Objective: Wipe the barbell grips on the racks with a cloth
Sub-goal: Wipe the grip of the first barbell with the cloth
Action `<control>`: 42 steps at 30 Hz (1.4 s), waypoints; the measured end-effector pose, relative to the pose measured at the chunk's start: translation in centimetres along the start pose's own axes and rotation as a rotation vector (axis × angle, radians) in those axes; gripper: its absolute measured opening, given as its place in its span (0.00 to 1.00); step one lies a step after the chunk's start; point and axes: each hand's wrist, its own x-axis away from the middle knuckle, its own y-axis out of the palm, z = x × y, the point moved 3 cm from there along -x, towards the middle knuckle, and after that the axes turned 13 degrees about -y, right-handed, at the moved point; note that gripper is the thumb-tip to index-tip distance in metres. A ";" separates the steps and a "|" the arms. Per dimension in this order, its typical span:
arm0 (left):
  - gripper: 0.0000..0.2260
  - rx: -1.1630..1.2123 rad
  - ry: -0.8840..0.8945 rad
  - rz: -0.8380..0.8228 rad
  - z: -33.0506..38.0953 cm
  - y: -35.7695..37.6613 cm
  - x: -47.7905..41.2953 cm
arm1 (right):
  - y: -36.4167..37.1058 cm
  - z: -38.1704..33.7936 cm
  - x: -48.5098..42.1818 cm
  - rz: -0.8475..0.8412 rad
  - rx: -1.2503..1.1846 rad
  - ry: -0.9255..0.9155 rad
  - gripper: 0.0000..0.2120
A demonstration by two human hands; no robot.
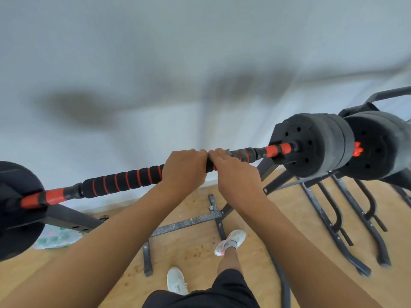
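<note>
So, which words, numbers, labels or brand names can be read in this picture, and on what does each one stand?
No text can be read here.
Green and white packet on the floor: pink marks, too blurred to read.
Right shoe: a dark mark, too small to read.
Weight plates: only holes, no marking visible.
Barbell grip: red rings, no words.

weight plate (11,176) cut off at left edge, grip (124,181) middle covered; floor packet (55,238) blurred
</note>
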 end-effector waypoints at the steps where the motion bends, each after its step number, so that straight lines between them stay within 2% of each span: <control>1: 0.08 0.052 -0.027 -0.101 0.0 -0.4 -0.8 | 0.2 -0.1 0.3 -0.003 -0.009 0.010 0.29; 2: 0.09 0.114 -0.038 -0.258 -0.2 -0.7 -1.5 | 0.2 -0.1 0.6 -0.015 -0.020 0.019 0.32; 5: 0.17 0.429 -0.028 -0.913 -1.3 -1.6 -3.1 | 0.2 -0.4 1.1 -0.061 -0.020 0.030 0.37; 6: 0.18 0.465 -0.019 -1.001 -1.4 -1.9 -3.2 | 0.1 -0.4 1.2 -0.058 -0.017 0.028 0.37; 7: 0.17 0.447 -0.029 -0.979 -1.4 -2.0 -3.2 | 0.1 -0.2 1.2 -0.047 -0.024 0.024 0.37; 8: 0.14 0.380 -0.060 -0.854 -1.3 -1.9 -2.9 | -0.1 0.1 1.0 -0.030 -0.044 0.017 0.36; 10: 0.07 0.183 -0.099 -0.450 -0.9 -1.9 -1.8 | -0.8 0.5 0.5 0.001 -0.098 0.027 0.32; 11: 0.05 0.106 -0.068 -0.299 -0.5 -1.7 -1.0 | -1.2 0.6 0.2 0.008 -0.121 0.045 0.30; 13: 0.05 0.097 -0.021 -0.200 -0.1 -1.3 -0.2 | -1.4 0.3 0.1 -0.004 -0.140 0.059 0.28; 15: 0.09 0.145 -0.048 -0.333 -0.4 -1.3 -1.3 | -1.1 -0.1 0.7 -0.018 -0.115 0.046 0.30; 19: 0.18 0.522 -0.047 -1.020 -1.0 -0.9 -3.5 | -0.5 -0.2 1.4 -0.029 -0.129 0.038 0.37; 21: 0.18 0.599 -0.052 -1.199 -1.6 -0.6 -3.8 | -0.5 -0.2 2.0 -0.044 -0.158 0.036 0.37; 23: 0.16 0.620 -0.049 -1.209 -1.7 0.0 -4.0 | -0.7 0.2 3.1 0.014 -0.229 0.038 0.31; 25: 0.15 0.650 -0.022 -1.171 -1.6 0.5 -4.0 | -0.9 1.1 4.4 0.155 -0.317 0.050 0.20; 28: 0.19 0.687 0.020 -1.091 -1.7 0.5 -3.9 | -0.2 2.7 5.2 0.293 -0.474 0.109 0.09; 31: 0.24 0.697 0.016 -1.060 -1.8 0.5 -3.9 | 0.1 4.0 5.0 0.360 -0.553 0.151 0.07; 35: 0.26 0.704 -0.008 -1.039 -1.8 0.5 -3.9 | -1.1 4.8 3.8 0.445 -0.511 0.151 0.05; 39: 0.24 0.688 -0.004 -1.021 -1.9 0.4 -3.8 | -1.1 4.8 1.4 0.351 -0.359 0.148 0.04; 42: 0.24 0.663 -0.009 -0.980 -1.9 0.3 -3.8 | -1.1 4.6 0.0 0.350 -0.328 0.167 0.01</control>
